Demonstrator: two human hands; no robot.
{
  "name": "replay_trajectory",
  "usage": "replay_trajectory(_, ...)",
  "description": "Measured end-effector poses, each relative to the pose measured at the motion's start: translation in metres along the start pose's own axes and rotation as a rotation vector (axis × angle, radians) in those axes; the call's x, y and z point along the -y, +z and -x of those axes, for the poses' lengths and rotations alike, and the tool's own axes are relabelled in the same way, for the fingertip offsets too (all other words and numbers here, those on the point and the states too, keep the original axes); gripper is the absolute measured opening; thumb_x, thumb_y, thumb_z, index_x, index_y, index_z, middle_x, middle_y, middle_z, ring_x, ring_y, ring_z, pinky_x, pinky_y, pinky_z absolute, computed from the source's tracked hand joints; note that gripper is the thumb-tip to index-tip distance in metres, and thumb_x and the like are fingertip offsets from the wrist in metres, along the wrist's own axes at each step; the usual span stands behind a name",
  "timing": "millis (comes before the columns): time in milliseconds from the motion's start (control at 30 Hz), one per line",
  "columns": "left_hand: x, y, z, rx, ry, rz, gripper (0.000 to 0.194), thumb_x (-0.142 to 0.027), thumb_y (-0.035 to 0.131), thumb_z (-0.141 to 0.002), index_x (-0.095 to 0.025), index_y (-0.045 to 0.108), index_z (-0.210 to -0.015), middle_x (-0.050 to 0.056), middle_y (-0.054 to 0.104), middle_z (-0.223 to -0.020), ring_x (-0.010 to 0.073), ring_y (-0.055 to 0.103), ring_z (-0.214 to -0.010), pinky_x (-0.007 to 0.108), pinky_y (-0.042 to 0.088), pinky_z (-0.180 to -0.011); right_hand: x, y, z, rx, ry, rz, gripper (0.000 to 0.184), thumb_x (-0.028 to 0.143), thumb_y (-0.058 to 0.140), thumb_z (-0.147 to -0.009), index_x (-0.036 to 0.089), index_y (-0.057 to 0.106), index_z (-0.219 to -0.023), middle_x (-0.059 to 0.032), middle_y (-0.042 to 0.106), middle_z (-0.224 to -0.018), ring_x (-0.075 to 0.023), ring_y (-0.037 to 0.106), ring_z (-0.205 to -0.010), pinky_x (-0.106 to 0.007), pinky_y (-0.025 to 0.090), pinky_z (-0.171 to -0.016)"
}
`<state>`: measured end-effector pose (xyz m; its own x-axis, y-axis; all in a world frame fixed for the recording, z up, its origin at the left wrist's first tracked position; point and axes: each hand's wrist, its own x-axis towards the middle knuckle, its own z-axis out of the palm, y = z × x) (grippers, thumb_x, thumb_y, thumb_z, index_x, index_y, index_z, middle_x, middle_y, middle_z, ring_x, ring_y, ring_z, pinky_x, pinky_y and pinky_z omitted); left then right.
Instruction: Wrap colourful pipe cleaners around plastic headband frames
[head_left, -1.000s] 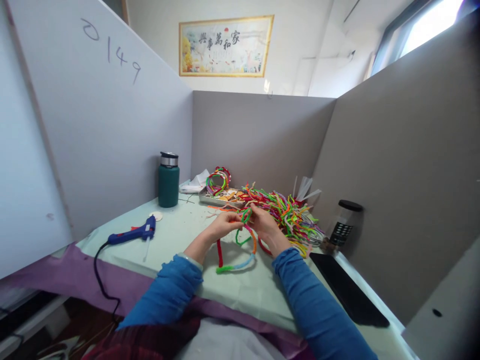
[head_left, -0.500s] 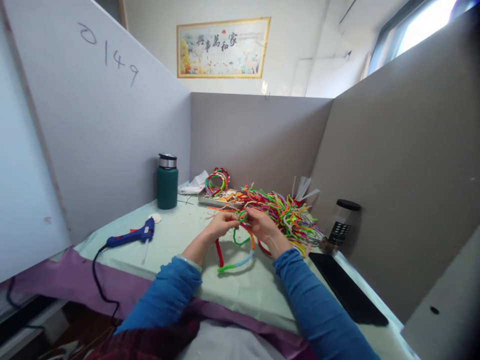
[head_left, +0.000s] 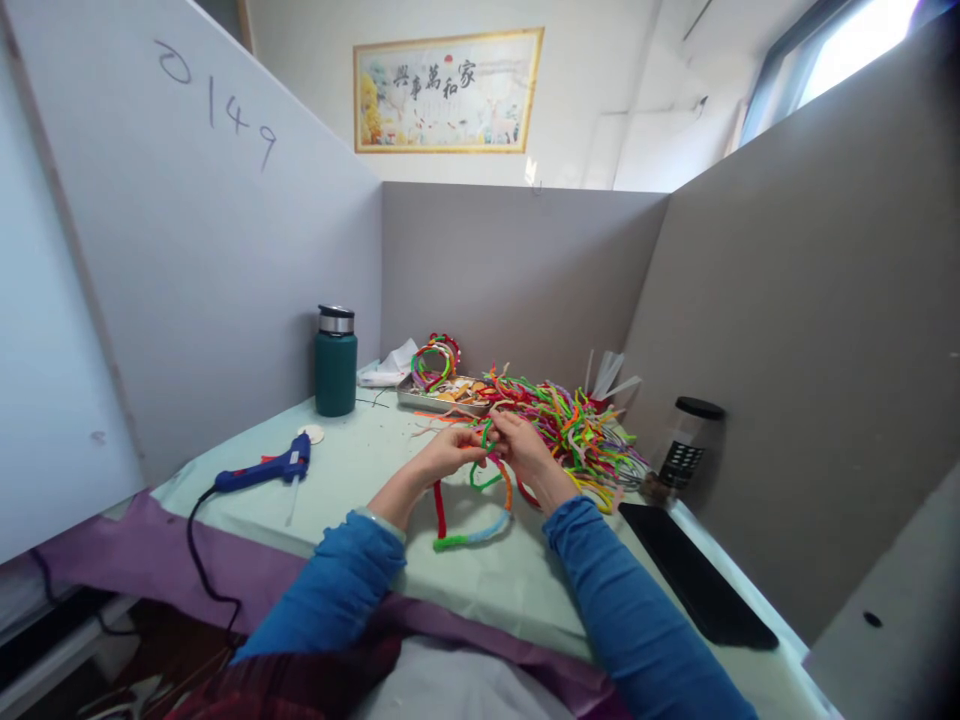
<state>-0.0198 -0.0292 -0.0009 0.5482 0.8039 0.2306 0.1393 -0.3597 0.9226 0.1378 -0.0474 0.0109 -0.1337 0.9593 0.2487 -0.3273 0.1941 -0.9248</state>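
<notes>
Apparently mid-bend near frame centre, the left hand [head_left: 444,453] and right hand [head_left: 529,452] pinch 1 fuzzy green pipe cleaner [head_left: 486,436]; the next twist likely needs steady tension

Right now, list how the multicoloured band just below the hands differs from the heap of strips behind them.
The band bends as one slim strip, while the heap is a tangle of many strands. The band carries its colours in sections, red, green, light blue and orange; the heap mixes them strand by strand. The band is nearer the wearer than the heap. Both are brightly coloured.
</notes>
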Motion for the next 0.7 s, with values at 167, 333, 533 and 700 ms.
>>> replay_trajectory(167,0.004,-0.002,-0.003,-0.033,-0.032,0.038,0.029,-0.041,0.065,-0.068,-0.014,0.059,-0.073,-0.003,0.059,-0.061,0.0017,0.026,-0.038,0.020,0.016,-0.038,0.006,-0.004,0.000,0.044,0.101,-0.124,0.034,0.048,0.070,-0.074,0.017,0.056,-0.072,0.0030,0.056,-0.058,-0.0052,0.039,-0.041,-0.020,0.027,-0.040)
replay_trajectory(333,-0.001,-0.002,0.000,-0.022,-0.044,0.054,0.025,-0.038,0.064,-0.069,-0.014,0.058,-0.073,-0.004,0.058,-0.059,0.0012,0.024,-0.035,0.020,0.015,-0.037,0.008,-0.009,0.001,0.059,0.204,-0.184,0.029,0.042,0.070,-0.076,0.018,0.055,-0.068,0.0034,0.056,-0.056,-0.0049,0.038,-0.040,-0.020,0.026,-0.039)
replay_trajectory(533,-0.003,-0.003,0.000,-0.015,-0.043,0.048,0.023,-0.036,0.063,-0.069,-0.014,0.058,-0.072,-0.003,0.060,-0.061,0.0007,0.025,-0.035,0.020,0.015,-0.037,0.009,-0.012,0.002,0.023,0.221,-0.214,0.022,0.035,0.070,-0.076,0.018,0.058,-0.070,-0.0002,0.063,-0.065,-0.0053,0.040,-0.042,-0.018,0.021,-0.035)
replay_trajectory(700,-0.002,-0.003,0.000,-0.019,-0.044,0.079,0.027,-0.040,0.064,-0.069,-0.014,0.058,-0.073,-0.003,0.060,-0.061,0.0004,0.025,-0.034,0.020,0.014,-0.036,0.010,-0.012,0.003,0.068,0.185,-0.225,0.016,0.030,0.070,-0.075,0.016,0.062,-0.074,0.0012,0.062,-0.065,-0.0026,0.034,-0.040,-0.016,0.019,-0.034)
